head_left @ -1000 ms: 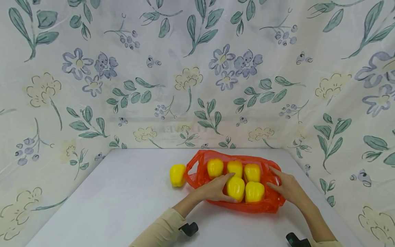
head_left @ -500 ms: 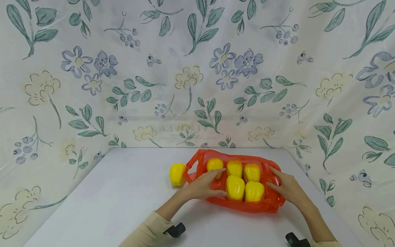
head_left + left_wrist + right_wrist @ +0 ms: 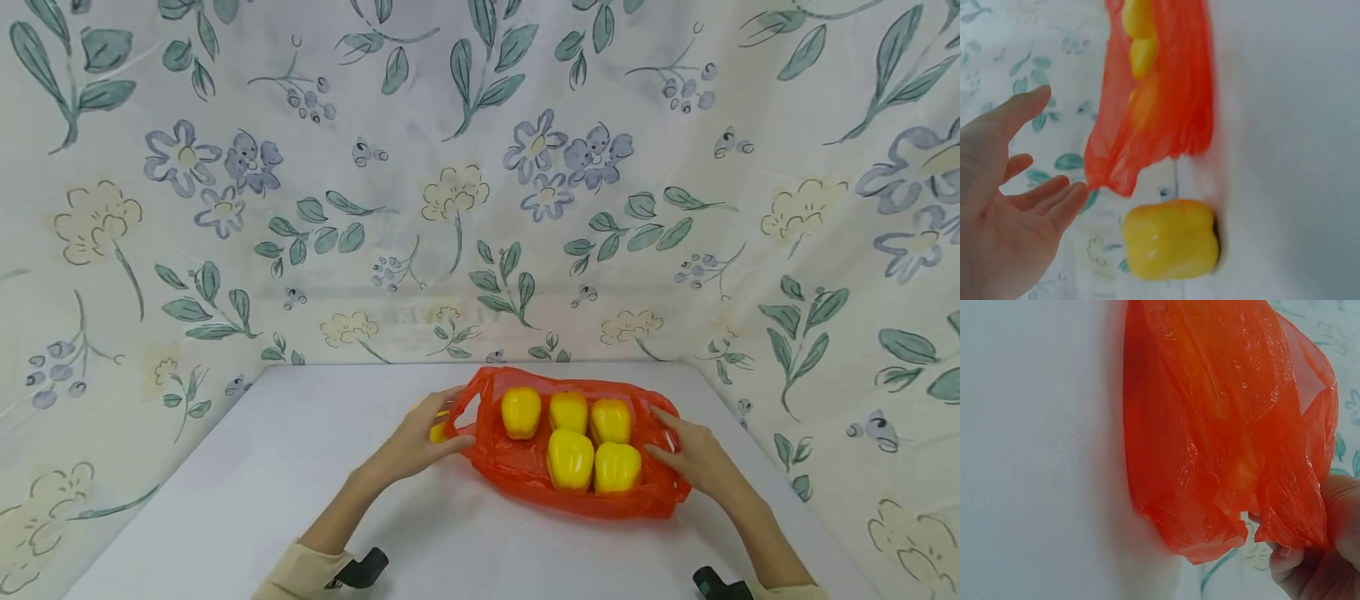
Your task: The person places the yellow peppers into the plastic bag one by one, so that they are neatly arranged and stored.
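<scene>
A red plastic bag lies opened out on the white table, with several yellow bell peppers inside it. One more yellow bell pepper stands outside, by the bag's left handle; in the head view my left hand mostly covers it. The left hand's fingers are spread, and the left wrist view shows nothing in its palm, with the fingertips beside the bag's edge. On the other side, my right hand holds the bag's right handle between thumb and fingers, as the right wrist view shows.
The white table extends left and in front of the bag. Behind it hangs a floral-patterned cloth, which also covers both sides. A black wrist device is on the left forearm, another on the right.
My left hand has drawn away from the peppers in the bag and moved left to the pepper outside. The right hand stays at the bag's right side.
</scene>
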`<state>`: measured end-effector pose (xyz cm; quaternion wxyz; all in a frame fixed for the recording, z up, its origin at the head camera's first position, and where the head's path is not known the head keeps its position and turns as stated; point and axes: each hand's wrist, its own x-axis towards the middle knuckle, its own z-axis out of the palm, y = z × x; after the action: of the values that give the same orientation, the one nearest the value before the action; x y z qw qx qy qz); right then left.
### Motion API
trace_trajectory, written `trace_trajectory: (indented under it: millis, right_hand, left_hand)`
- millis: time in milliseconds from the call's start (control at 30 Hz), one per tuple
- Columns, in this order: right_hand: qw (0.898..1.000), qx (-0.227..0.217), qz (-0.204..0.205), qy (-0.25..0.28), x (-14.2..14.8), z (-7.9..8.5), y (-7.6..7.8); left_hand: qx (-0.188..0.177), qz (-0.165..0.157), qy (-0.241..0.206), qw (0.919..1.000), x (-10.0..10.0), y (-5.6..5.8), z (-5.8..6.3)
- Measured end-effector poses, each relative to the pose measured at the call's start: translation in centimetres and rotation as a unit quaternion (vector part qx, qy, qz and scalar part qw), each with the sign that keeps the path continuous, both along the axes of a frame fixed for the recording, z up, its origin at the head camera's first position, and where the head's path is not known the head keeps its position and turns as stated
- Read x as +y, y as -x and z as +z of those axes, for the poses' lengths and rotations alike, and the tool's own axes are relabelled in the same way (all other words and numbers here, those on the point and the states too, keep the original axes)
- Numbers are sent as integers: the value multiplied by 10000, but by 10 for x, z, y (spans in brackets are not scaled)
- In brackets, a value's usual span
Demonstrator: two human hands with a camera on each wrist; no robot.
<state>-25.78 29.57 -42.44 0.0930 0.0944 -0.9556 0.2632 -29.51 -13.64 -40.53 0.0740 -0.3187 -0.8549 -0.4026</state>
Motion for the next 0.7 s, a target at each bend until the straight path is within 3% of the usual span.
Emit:
trace_trajectory:
  millis: [100, 267, 533, 700]
  right_hand:
    - [10000, 30, 11, -19, 0, -1, 0]
    - [9997, 206, 72, -110, -1, -2, 0]
    - [9994, 264, 59, -232, -2, 0, 0]
    - [9997, 158, 34, -164, -1, 1, -1]
  left_hand:
    - [244, 272, -10, 9993, -11, 1, 3]
    - [342, 628, 191, 9973, -28, 3, 5]
    - [139, 1206, 560, 9910, -57, 19, -18]
    - [-260, 1206, 671, 9901, -68, 31, -29]
